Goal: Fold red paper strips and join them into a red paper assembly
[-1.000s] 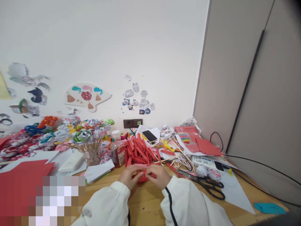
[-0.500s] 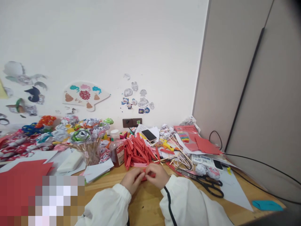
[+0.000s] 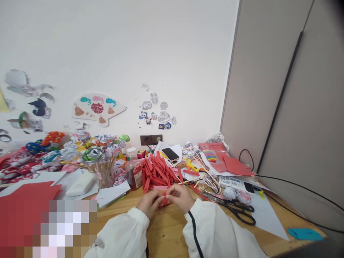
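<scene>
Both hands meet low over the bench [image 3: 166,233], pinching one small folded red paper piece [image 3: 164,202] between them. Left hand [image 3: 147,203] grip pressed onto its left end, right hand [image 3: 180,197] grip closed on the right end and top edge. Judged light, thin, easily creased or torn; best held at folded edges. Heap of red paper strips [image 3: 157,172] just behind; scissors [image 3: 240,212] to the right.

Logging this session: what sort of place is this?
Probably a home paper-craft desk: pile of folded red paper strips, paper flowers on wooden sticks, and black-handled scissors on the wooden tabletop.
</scene>
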The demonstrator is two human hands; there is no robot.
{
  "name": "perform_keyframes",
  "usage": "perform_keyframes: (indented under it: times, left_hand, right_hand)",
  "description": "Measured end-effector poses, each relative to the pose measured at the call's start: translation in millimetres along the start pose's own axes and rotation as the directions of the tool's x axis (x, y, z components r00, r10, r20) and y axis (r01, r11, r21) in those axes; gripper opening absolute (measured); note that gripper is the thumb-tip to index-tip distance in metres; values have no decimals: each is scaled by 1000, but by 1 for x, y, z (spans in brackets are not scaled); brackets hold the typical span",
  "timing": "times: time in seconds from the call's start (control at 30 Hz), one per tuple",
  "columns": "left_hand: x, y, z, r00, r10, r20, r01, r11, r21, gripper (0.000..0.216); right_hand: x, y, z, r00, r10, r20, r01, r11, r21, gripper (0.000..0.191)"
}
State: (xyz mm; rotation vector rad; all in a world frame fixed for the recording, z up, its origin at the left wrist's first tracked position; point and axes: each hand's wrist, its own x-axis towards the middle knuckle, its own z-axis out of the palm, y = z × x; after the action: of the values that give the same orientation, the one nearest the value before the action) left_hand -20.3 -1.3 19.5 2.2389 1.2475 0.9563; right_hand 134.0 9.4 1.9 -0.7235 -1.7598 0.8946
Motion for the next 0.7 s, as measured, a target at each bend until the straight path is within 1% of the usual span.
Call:
perform_keyframes:
  times: [0.1,0.17,0.33,0.43,0.57,0.7]
  left_hand:
    - [-1,2,-1,1000,-4,7,5,1000,-30,24]
    - [-1,3,-2,1000,-10,-10,10,1000,-15,25]
    - [-3,2,0,996,-10,-92,15,998,57,24]
    - [-3,1,1,997,-7,-80,11,999,46,22]
    - [-1,4,2,1000,-26,-16,25,996,-81,27]
    - [0,5,5,994,-74,81,93,957,-275,28]
  right_hand:
    - [1,1,-2,1000,12,23,-14,998,68,12]
    - [1,0,-4,1000,-10,22,8,998,56,13]
    - [0,0,-7,997,-55,47,60,992,-113,18]
    - [0,2,-7,995,-81,64,93,974,-205,16]
    - [1,-1,-9,987,-147,62,159,945,-286,15]
    - [1,-10,-11,955,-265,134,297,873,-387,14]
